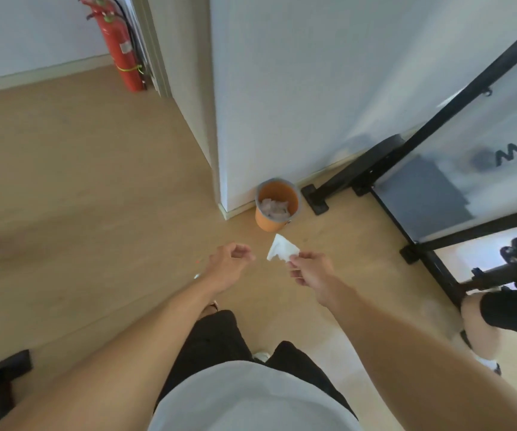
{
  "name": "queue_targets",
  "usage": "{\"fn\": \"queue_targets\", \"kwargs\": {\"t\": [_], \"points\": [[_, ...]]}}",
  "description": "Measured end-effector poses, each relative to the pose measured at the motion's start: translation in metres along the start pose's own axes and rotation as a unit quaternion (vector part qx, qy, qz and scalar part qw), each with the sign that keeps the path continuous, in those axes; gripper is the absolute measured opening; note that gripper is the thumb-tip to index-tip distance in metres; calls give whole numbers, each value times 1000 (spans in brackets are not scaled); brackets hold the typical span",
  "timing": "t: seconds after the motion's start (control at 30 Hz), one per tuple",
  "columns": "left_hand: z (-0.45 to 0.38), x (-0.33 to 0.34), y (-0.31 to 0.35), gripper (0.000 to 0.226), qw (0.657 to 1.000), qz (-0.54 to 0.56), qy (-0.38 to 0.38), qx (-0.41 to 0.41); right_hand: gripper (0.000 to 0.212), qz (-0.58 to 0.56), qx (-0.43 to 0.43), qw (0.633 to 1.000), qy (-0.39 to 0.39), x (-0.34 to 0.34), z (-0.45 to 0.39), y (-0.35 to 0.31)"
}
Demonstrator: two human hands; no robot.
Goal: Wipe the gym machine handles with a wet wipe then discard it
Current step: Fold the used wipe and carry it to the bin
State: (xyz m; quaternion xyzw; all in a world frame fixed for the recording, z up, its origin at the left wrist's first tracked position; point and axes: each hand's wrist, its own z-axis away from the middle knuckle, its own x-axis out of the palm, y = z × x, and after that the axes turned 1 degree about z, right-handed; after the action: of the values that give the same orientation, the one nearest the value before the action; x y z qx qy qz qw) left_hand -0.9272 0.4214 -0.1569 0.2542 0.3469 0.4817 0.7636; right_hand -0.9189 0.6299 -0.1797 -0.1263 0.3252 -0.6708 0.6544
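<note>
A white wet wipe (pixel 281 248) is pinched between the thumb and fingers of my right hand (pixel 311 270), held out in front of me above the floor. Just beyond it, a small orange bin (pixel 277 206) stands on the floor at the corner of a white wall, with crumpled used wipes inside. My left hand (pixel 229 265) hovers to the left of the wipe, fingers loosely curled and holding nothing. The gym machine's handles are not clearly in view.
A black gym machine frame (pixel 431 126) with a frosted panel stands at the right, its feet on the wooden floor beside the bin. A red fire extinguisher (pixel 120 48) leans at the far wall. Another person's leg (pixel 481 318) shows at the right edge.
</note>
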Motion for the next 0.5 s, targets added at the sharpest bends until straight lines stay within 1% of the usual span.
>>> {"fn": "queue_targets", "kwargs": {"t": [0.13, 0.23, 0.3, 0.4, 0.5], "points": [[-67, -23, 26, 16, 999, -30, -30, -3, 16, -39, 34, 998, 22, 21, -49, -29], [-117, -31, 47, 20, 998, -41, -45, 4, 21, -85, 59, 994, 42, 38, -92, -51], [-146, -32, 59, 20, 998, -40, -53, 10, 18, -124, 81, 987, 57, 48, -121, -61], [-191, -27, 72, 17, 997, -35, -65, 8, 1, -201, 114, 971, 60, 61, -172, -70], [-242, -13, 71, 15, 997, -43, -67, -5, 13, -256, 149, 953, 65, 68, -239, -69]]}}
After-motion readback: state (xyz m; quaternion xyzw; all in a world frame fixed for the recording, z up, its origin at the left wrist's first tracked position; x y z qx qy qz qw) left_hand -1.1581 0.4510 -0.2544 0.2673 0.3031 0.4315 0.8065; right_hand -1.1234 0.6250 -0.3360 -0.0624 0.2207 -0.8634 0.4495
